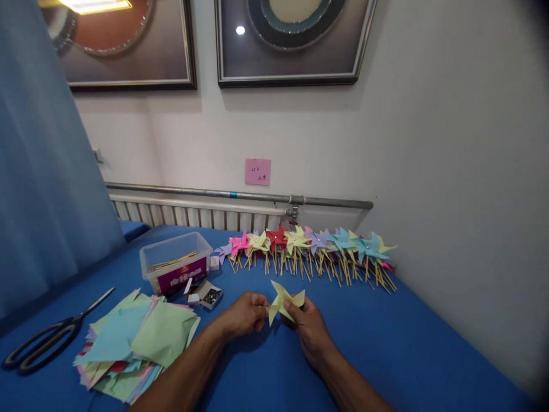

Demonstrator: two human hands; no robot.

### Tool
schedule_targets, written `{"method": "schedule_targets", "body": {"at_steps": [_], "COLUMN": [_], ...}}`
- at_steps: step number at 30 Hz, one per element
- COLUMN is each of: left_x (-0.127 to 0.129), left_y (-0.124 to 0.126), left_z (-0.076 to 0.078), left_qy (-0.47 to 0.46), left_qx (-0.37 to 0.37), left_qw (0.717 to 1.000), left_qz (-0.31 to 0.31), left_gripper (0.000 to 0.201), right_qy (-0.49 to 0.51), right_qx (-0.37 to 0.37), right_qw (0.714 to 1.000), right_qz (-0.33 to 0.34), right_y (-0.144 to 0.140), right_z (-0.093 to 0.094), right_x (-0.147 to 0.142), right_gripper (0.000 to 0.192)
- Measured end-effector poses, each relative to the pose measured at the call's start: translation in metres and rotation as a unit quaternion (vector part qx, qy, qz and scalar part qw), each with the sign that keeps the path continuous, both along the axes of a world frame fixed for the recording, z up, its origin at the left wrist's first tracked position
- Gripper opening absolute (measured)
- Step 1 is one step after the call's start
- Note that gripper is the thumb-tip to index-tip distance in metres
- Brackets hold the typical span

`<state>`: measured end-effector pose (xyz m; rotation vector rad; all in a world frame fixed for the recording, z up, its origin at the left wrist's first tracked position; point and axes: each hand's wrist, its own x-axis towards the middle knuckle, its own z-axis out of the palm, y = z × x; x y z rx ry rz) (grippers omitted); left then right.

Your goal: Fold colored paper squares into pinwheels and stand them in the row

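Yellow paper pinwheel (285,302): held above the blue surface (407,343), near centre, between both hands. Left hand (243,315): fingers pinched on its left edge. Right hand (309,327): fingers closed on its lower right fold. Both hands are equally near; the folded points are spread upward and rightward, away from the wrists.

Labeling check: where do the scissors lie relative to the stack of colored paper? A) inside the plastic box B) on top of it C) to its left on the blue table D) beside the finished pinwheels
C: the scissors lie flat on the blue table, left of the paper stack and apart from it, far from the plastic box and the pinwheels.
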<state>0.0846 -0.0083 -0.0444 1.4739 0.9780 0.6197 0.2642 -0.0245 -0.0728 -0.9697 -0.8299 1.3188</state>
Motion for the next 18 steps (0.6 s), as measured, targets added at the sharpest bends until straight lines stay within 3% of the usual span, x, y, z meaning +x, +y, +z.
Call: {"method": "schedule_targets", "body": {"at_steps": [18], "left_x": [0.0024], "left_y": [0.0008], "left_z": [-0.0055], "left_qy": [-0.006], "left_qx": [0.004], "left_qw": [1.0], "left_qz": [0.006], "left_gripper": [0.02], "right_qy": [-0.012], "right_qx": [0.0], "right_qw": [1.0], "right_qz": [-0.003], "right_y": [0.0024], "right_z": [-0.0021], "right_x": [0.0012], "right_gripper": [0.037]}}
